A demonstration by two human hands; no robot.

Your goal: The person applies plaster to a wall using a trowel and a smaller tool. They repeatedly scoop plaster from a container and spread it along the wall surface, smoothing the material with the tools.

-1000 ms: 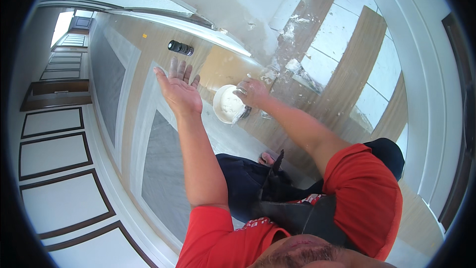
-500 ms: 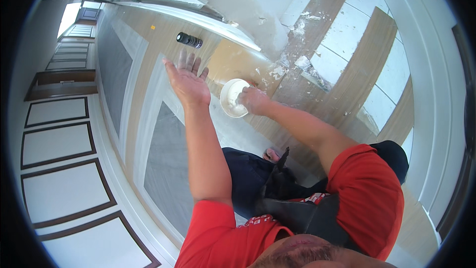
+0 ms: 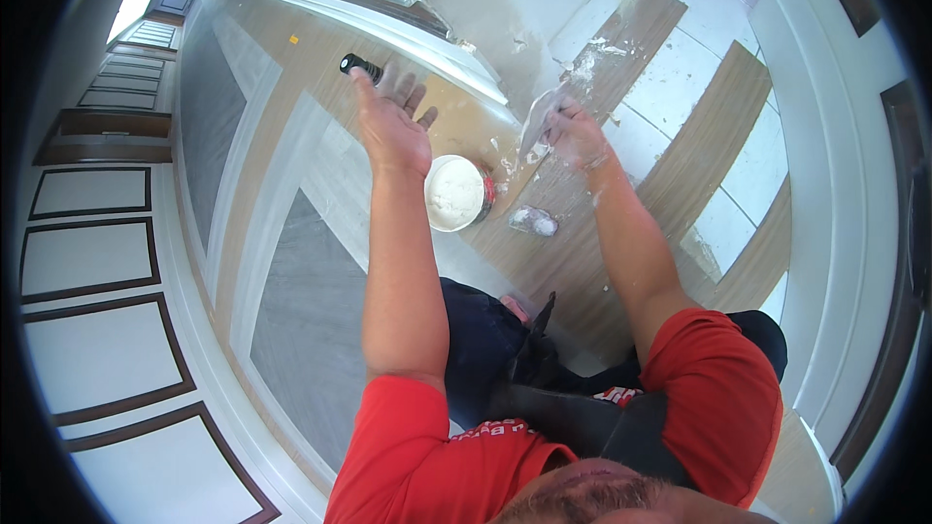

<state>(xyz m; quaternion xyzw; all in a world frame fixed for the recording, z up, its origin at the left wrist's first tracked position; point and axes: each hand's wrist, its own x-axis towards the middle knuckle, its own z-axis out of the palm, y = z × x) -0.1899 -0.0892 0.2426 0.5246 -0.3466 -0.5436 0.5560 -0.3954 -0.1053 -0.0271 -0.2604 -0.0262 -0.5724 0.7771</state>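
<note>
My right hand (image 3: 580,136) grips a putty knife (image 3: 540,123) smeared with white paste, held over the floor boards; its handle is mostly hidden by my fingers. Raised and empty, my left hand (image 3: 396,126) has its palm up and its fingers spread, with whitish dust on the fingertips. Between my two arms stands a round tub (image 3: 454,194) of white paste on the floor. Just right of the tub lies a small lump-like thing (image 3: 533,221) coated in white; its kind is unclear. A black cylindrical bottle or can (image 3: 360,67) is partly behind my left fingers.
Wood-look strips (image 3: 704,126) alternate with white tiles (image 3: 665,87) at the right, spotted with paste scraps. A white wall base (image 3: 427,49) runs along the far side. White panelled doors (image 3: 92,257) line the left, and a pale door frame (image 3: 835,184) curves at the right.
My right hand has left the tub, moved right and upward, and now holds the putty knife that lay on the floor. My left hand has shifted slightly right, overlapping the black cylinder.
</note>
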